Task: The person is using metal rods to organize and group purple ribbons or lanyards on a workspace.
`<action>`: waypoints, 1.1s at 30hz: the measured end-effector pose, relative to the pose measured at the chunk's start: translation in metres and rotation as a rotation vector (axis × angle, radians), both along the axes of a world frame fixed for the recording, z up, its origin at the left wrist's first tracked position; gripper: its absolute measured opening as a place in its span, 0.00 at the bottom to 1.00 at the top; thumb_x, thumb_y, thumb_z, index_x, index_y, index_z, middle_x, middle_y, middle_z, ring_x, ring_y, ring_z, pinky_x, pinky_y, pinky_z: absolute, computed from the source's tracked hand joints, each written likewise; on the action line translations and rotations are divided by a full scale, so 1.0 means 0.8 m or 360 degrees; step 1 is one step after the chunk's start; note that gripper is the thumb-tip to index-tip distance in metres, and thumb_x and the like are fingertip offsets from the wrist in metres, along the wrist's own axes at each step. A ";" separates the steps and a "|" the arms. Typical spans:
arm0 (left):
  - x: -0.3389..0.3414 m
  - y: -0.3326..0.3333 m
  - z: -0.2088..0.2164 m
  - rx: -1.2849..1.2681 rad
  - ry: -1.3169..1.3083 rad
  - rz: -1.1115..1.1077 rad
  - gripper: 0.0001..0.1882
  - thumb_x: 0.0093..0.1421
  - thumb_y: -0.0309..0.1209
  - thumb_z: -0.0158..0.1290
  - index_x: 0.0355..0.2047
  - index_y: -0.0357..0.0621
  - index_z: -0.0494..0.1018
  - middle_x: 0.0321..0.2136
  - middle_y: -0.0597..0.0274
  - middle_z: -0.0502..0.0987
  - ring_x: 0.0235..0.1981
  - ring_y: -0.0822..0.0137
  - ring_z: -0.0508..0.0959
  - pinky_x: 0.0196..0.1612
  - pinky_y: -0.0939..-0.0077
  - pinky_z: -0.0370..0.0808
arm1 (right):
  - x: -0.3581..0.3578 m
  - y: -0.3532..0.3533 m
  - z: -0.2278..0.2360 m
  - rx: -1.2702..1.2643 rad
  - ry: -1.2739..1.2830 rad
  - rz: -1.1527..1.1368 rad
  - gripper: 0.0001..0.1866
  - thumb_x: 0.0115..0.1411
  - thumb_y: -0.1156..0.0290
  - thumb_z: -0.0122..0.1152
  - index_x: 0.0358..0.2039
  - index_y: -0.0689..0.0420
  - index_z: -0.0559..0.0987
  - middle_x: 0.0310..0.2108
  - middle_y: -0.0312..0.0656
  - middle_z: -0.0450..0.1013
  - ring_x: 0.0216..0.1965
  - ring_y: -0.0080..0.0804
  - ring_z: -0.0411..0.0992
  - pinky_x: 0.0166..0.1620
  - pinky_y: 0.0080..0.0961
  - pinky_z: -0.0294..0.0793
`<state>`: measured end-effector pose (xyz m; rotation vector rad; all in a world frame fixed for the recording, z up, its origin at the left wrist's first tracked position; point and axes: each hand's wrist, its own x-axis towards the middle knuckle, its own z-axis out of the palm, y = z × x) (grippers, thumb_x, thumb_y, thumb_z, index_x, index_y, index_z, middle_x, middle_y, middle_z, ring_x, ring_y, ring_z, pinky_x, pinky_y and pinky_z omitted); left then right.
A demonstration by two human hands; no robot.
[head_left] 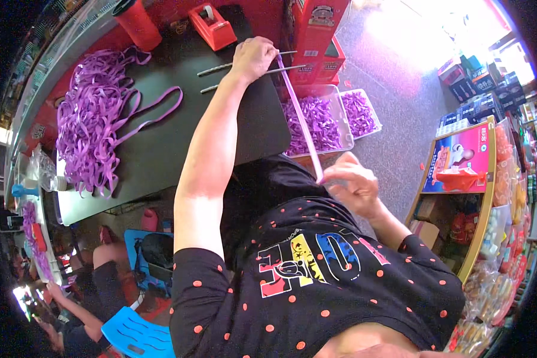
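My left hand [255,58] is closed at the far edge of the dark table, over two thin metal rods [212,88] that lie side by side. A narrow purple ribbon [299,113] starts at its fingertips and runs taut down to my right hand [353,184]. There the thumb and forefinger pinch the ribbon's lower end, with the other fingers loosely curled. How the ribbon meets the rods is hidden under my left hand. On the left of the table lies a large tangled heap of purple ribbon [89,119], one loop reaching out toward the middle.
A red tape dispenser [213,28] and a red cylinder [138,25] stand on the dark table [161,152]. Beyond its right edge are red boxes [316,36] and two clear bins [347,138] of short purple pieces. Another person [80,316] sits lower left near a blue stool [138,334].
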<state>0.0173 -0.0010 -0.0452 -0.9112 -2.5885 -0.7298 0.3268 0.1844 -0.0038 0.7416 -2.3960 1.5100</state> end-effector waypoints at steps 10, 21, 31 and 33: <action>0.003 0.007 0.006 0.0081 -0.0054 0.0029 0.12 0.57 0.39 0.53 0.29 0.47 0.82 0.42 0.63 0.79 0.47 0.58 0.75 0.50 0.63 0.70 | -0.265 0.003 0.159 -0.0702 0.0174 0.0162 0.29 0.67 0.54 0.42 0.59 0.65 0.63 0.45 0.49 0.73 0.44 0.32 0.68 0.51 0.26 0.63; 0.011 0.003 -0.004 0.0265 -0.0048 0.0044 0.09 0.55 0.33 0.52 0.27 0.45 0.80 0.43 0.60 0.76 0.50 0.59 0.71 0.57 0.60 0.61 | -0.532 -0.030 0.024 -0.1263 -0.0626 -0.0077 0.22 0.65 0.55 0.52 0.57 0.49 0.68 0.36 0.40 0.78 0.26 0.16 0.69 0.26 0.12 0.61; 0.017 0.000 0.004 0.0263 0.0004 0.0094 0.08 0.48 0.26 0.53 0.28 0.42 0.79 0.43 0.53 0.76 0.50 0.53 0.72 0.55 0.61 0.65 | -0.554 -0.040 -0.114 -0.1416 -0.1153 -0.0130 0.26 0.65 0.47 0.47 0.56 0.50 0.71 0.38 0.44 0.78 0.38 0.31 0.74 0.42 0.27 0.71; 0.016 -0.005 0.003 0.0340 0.0019 0.0101 0.09 0.44 0.22 0.54 0.28 0.41 0.78 0.42 0.53 0.75 0.48 0.52 0.72 0.53 0.62 0.68 | -0.548 -0.050 -0.134 -0.1342 -0.1215 -0.0180 0.28 0.66 0.47 0.42 0.61 0.49 0.63 0.44 0.46 0.75 0.38 0.30 0.70 0.42 0.26 0.68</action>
